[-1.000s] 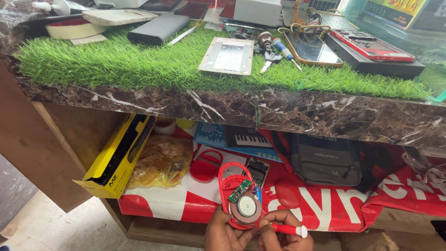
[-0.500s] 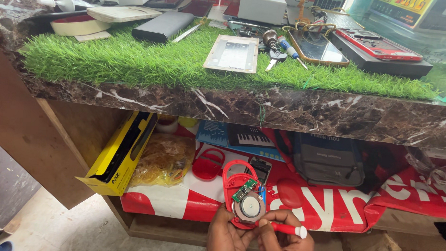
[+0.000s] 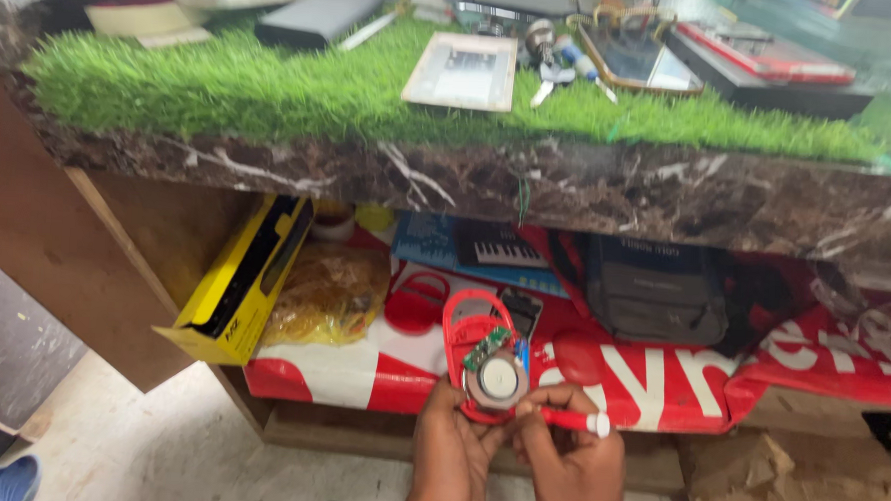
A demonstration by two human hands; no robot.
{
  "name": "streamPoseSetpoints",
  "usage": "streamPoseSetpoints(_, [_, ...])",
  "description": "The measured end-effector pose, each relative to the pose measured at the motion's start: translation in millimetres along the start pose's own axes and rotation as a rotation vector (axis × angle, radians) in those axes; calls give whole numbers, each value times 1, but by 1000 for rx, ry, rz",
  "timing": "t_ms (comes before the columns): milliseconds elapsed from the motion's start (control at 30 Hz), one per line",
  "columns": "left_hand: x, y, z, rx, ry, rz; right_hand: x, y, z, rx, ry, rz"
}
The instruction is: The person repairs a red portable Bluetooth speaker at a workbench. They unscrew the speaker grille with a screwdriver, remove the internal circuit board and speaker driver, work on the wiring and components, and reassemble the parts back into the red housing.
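My left hand (image 3: 449, 453) holds an opened red plastic casing (image 3: 477, 357) with a round silver speaker and a small green circuit board inside it. My right hand (image 3: 571, 461) grips a red-handled screwdriver (image 3: 570, 419) lying sideways, its tip at the casing's lower edge beside the speaker. Both hands are low in the view, in front of the lower shelf.
A marble counter edge (image 3: 568, 191) topped with green artificial grass (image 3: 272, 88) carries phones, a framed panel (image 3: 462, 71) and tools. Below, a shelf holds a yellow box (image 3: 239, 282), a bag of yellowish material (image 3: 328, 294), a black bag (image 3: 659, 290) and a red-and-white sheet (image 3: 360, 362).
The view has tilted down slightly and drawn closer. My hands still hold the red casing and screwdriver, shifted a little to the right.
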State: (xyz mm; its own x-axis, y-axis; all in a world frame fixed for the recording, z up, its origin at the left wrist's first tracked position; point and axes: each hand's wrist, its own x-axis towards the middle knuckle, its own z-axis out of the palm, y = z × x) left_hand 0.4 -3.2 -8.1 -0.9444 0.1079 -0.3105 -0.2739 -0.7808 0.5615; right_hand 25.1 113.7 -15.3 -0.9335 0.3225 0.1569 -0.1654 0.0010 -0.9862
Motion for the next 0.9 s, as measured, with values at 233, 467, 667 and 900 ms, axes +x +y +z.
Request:
streamPoseSetpoints(233, [-16, 14, 11, 43, -139, 76, -9, -37, 5, 34, 5, -90])
streamPoseSetpoints(467, [-8, 16, 14, 40, -35, 46, -1, -54, -2, 59, 59, -206])
streamPoseSetpoints(667, [-8, 12, 9, 40, -42, 73, 5, -57, -13, 94, 35, -243])
streamPoseSetpoints(900, [-10, 11, 17, 100, 7, 89, 15, -45, -25, 153, -22, -298])
